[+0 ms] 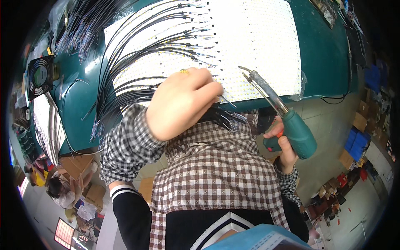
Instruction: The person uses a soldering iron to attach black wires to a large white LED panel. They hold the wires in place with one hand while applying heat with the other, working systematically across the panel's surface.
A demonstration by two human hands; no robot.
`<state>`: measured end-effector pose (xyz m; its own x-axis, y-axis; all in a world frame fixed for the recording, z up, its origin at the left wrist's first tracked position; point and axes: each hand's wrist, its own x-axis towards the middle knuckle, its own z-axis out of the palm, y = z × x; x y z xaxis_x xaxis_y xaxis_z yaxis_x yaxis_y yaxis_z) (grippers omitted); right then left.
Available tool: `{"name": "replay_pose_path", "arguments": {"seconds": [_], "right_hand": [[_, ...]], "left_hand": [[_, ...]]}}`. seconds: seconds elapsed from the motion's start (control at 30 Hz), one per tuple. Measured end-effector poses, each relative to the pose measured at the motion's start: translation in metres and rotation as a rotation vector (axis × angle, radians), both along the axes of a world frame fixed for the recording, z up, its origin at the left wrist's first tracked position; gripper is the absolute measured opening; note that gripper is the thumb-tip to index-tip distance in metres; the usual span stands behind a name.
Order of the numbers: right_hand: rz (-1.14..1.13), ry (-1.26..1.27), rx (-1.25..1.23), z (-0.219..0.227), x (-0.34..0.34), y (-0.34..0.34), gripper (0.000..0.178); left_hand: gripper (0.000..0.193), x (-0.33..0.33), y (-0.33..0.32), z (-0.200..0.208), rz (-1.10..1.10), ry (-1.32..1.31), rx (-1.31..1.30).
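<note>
A large white LED board (266,46) with rows of small yellowish chips lies on the green table. Across its left half run several black cables (137,48), their thin stripped wire ends along a row near the middle. My left hand (183,102) is closed at the board's near edge, fingers pinched on a cable; thin wire ends (227,101) stick out past the fingertips. The fingers hide most of the grip. In my right hand (286,152) is a green soldering gun (301,135), its tip pointing up and left over the board, apart from my left hand.
A black fan (40,77) stands on the table (329,62) at far left, near a stack of white boards (48,125). Another cable bundle (89,25) lies at the back left. Other people (62,189) sit at lower left. Boxes and blue bins (356,141) stand at right.
</note>
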<state>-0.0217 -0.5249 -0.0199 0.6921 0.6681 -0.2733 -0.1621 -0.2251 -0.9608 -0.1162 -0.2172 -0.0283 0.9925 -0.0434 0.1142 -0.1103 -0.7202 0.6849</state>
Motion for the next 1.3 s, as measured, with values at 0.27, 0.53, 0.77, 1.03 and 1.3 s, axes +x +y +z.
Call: {"name": "replay_pose_path", "arguments": {"seconds": [0.27,0.53,0.77,1.03,1.3], "right_hand": [[-0.037,-0.018,0.033,0.000,0.002,-0.002,0.061],[-0.029,0.029,0.030,0.004,0.001,0.002,0.062],[-0.044,0.043,-0.030,0.007,-0.003,-0.004,0.066],[-0.035,0.046,-0.073,0.011,-0.010,-0.003,0.070],[-0.109,0.064,0.021,0.006,-0.013,-0.006,0.049]], "left_hand": [[0.016,0.013,-0.003,-0.002,-0.038,-0.043,0.080],[0.012,-0.001,-0.014,0.001,0.293,0.051,-0.033],[0.016,0.000,-0.018,-0.005,0.362,0.018,-0.121],[0.012,0.002,-0.014,-0.008,0.373,0.004,-0.198],[0.010,0.001,-0.015,-0.009,0.381,-0.005,-0.198]]}}
